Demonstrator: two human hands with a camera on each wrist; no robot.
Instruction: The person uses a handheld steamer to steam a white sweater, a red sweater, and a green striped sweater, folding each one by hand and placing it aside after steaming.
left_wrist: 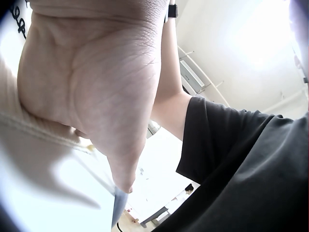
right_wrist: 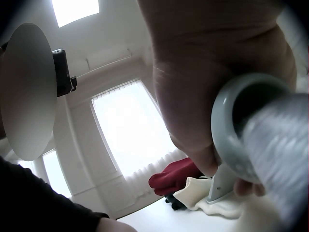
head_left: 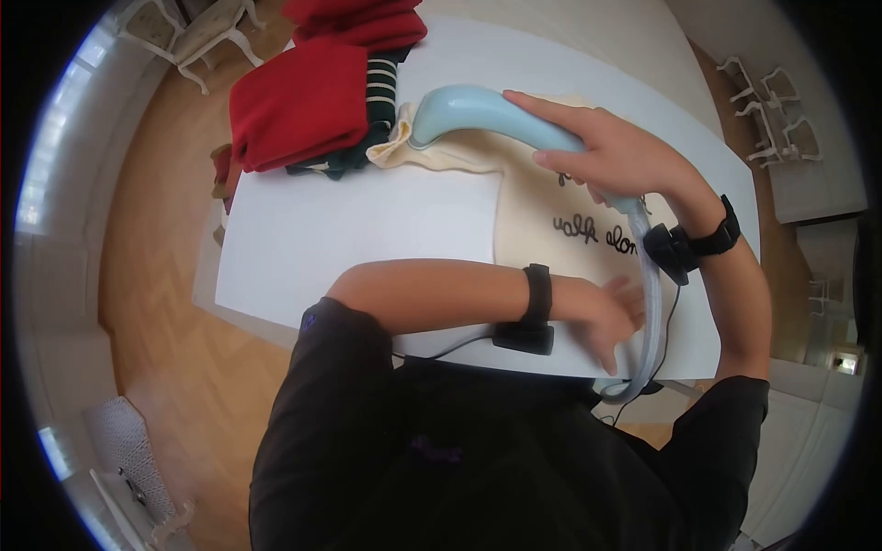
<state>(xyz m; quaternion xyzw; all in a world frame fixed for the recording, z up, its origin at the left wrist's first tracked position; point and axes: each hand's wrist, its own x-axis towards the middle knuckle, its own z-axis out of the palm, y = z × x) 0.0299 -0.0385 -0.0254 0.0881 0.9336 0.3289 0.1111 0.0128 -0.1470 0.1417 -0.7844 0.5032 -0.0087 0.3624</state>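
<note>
A pale blue handheld garment steamer (head_left: 469, 108) is gripped by my right hand (head_left: 625, 154), its head over the sleeve end of a cream sweater (head_left: 533, 234). The sweater has dark cursive lettering and lies spread on the white table (head_left: 367, 216). From the steamer's handle, a grey ribbed hose (head_left: 650, 298) runs down past the table's front edge. My left hand (head_left: 608, 320) is slightly blurred, palm down with fingers extended, at the sweater's lower edge. The left wrist view shows its palm (left_wrist: 91, 72) close over the hem, thumb apart.
Folded red garments (head_left: 299, 101) and a dark green striped one (head_left: 381, 87) are piled at the table's back left, right beside the cream sleeve. White chairs (head_left: 207, 37) stand beyond the table. A thin black cable (head_left: 459, 347) trails from the left wrist strap.
</note>
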